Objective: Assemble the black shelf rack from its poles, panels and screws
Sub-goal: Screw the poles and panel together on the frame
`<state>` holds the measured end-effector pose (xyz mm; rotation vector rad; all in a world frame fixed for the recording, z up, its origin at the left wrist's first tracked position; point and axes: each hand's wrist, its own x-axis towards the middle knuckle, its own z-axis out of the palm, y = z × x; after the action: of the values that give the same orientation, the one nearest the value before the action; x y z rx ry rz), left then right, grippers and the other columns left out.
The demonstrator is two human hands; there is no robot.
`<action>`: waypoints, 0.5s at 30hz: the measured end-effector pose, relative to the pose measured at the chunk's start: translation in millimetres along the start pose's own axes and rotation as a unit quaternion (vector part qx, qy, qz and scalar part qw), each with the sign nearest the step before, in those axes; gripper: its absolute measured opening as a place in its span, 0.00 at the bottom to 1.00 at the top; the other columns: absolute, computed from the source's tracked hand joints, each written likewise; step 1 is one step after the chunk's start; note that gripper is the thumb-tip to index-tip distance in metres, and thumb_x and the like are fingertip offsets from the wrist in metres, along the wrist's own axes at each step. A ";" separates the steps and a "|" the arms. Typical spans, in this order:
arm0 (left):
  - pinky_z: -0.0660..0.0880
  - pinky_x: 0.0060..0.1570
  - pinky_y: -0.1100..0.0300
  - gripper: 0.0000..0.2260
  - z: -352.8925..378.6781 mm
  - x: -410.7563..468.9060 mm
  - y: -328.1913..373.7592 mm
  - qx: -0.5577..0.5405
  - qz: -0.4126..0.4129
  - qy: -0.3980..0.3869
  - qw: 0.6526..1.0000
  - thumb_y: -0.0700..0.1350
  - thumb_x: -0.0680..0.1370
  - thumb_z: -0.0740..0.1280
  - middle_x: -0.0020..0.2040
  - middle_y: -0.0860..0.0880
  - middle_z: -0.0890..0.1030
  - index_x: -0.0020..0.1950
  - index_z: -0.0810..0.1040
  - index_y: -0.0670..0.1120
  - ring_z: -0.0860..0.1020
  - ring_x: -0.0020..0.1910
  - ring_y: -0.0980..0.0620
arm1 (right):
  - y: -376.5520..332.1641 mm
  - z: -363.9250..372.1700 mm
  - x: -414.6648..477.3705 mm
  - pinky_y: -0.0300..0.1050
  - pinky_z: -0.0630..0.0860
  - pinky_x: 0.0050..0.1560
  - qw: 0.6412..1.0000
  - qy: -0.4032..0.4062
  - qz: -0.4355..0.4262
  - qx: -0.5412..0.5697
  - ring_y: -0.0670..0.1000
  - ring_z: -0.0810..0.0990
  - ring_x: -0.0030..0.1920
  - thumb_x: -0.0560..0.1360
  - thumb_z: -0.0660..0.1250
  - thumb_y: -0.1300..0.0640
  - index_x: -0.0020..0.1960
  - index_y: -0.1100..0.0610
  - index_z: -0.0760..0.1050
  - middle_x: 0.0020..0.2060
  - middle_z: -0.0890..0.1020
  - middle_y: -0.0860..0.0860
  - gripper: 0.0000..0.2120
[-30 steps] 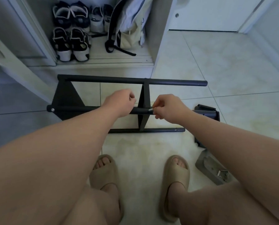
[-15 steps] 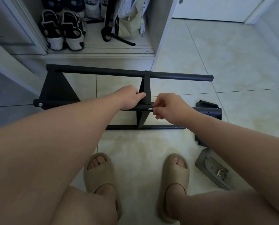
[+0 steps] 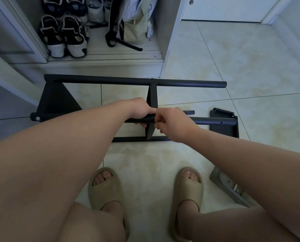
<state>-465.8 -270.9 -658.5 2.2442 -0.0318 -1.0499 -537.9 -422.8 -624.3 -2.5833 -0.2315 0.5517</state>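
One pole (image 3: 213, 121) — left hand (image 3: 140, 109) grips it, right hand (image 3: 172, 121) pinches a screw (image 3: 155, 122).

There were four black poles (image 3: 135, 82), three black panels (image 3: 55, 102), one grey tray (image 3: 220, 180), two beige slippers (image 3: 104, 189), two hands (image 3: 139, 109) and two black-and-white sandals (image 3: 53, 39).
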 end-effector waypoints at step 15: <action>0.76 0.45 0.56 0.19 12.6 -11.6 1.3 -0.021 -0.017 0.000 1.000 0.55 0.81 0.63 0.39 0.43 0.87 0.53 0.83 0.40 0.80 0.35 0.44 | 4.5 0.6 -10.7 0.53 0.80 0.41 1.000 -0.005 0.004 -0.002 0.59 0.80 0.42 0.80 0.63 0.63 0.47 0.55 0.74 0.44 0.82 0.57 0.05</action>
<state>-482.1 -275.5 -655.8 2.2139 0.0283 -1.0597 -547.5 -429.2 -623.4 -2.5872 -0.2264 0.5690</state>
